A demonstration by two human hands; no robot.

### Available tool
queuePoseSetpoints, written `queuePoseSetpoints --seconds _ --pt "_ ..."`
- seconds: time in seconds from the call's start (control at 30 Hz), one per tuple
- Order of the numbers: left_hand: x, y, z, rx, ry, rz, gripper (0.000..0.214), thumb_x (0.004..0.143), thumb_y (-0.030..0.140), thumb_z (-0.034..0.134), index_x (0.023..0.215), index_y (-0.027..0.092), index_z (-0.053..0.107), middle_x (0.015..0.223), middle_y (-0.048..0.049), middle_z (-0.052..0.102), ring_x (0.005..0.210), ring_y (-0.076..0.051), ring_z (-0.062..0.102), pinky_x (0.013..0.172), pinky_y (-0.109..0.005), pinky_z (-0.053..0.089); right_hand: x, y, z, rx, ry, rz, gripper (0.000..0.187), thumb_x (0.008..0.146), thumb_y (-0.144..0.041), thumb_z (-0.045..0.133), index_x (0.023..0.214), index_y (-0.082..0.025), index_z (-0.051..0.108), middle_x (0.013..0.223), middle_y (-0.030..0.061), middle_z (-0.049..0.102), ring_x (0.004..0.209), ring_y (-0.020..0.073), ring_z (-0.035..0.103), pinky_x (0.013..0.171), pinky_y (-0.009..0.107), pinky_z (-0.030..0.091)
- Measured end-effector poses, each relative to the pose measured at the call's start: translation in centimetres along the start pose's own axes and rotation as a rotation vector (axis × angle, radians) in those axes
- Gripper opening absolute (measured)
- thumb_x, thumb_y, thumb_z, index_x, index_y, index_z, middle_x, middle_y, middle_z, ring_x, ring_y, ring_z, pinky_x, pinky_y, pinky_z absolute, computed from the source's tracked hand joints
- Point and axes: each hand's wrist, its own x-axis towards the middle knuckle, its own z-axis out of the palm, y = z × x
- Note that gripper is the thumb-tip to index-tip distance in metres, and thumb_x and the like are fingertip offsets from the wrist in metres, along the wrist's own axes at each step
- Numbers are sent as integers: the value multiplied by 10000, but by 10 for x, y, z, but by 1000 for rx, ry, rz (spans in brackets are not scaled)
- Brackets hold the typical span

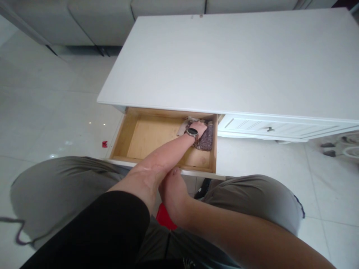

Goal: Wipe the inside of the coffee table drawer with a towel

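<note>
My left hand (198, 127), with a round dark watch (192, 132) on its wrist, reaches into the right end of an open wooden drawer (159, 129). Its fingers curl down among a dark purple-brown packet (206, 140) and a pale patterned packet (183, 127); the fingertips are hidden. Under my left forearm, my right hand (174, 192) is closed at the white drawer front (200, 174). The thumb shows near its top edge, while the other fingers are out of sight. Most of the drawer's bare bottom lies left of the packets.
A white table (224, 63) stands over the drawer, with a second, closed drawer (280, 127) at right. Behind it is a grey sofa (168, 8). A small red scrap (104, 144) lies on the tiled floor (56, 112). Something red (165, 218) shows between my knees.
</note>
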Motion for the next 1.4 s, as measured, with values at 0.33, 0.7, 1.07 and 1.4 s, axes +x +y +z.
queuePoseSetpoints --seconds 0.33,0.7,1.07,1.4 --pt "-28 3 9 157 -55 95 960 704 134 894 1560 25 476 1075 -203 792 1057 -360 752 802 -393 534 -6 4 -11 22 -55 -23 383 1004 -118 478 1265 -2 733 1326 328 676 1206 386 690 951 512 599" --pt "-65 30 36 190 -227 69 1168 713 187 950 1665 55 284 1103 -221 788 1139 -334 728 998 -407 523 -7 4 -10 35 -24 -28 453 984 -153 523 1372 17 684 1437 340 599 1328 469 600 1034 592 536" --pt "-102 -12 32 206 -272 -130 1052 846 116 795 1699 95 180 1125 -258 778 1252 -378 683 962 -444 573 -8 4 -9 184 -5 16 463 989 -63 412 1353 48 676 1526 382 491 1360 444 587 1016 594 556" --pt "-187 -134 50 343 -421 -317 1075 857 130 688 1687 4 17 1348 -424 619 1183 -445 708 871 -503 614 -5 0 -2 185 -37 38 496 1000 -50 374 1398 -1 666 1573 344 460 1397 448 558 1037 602 550"
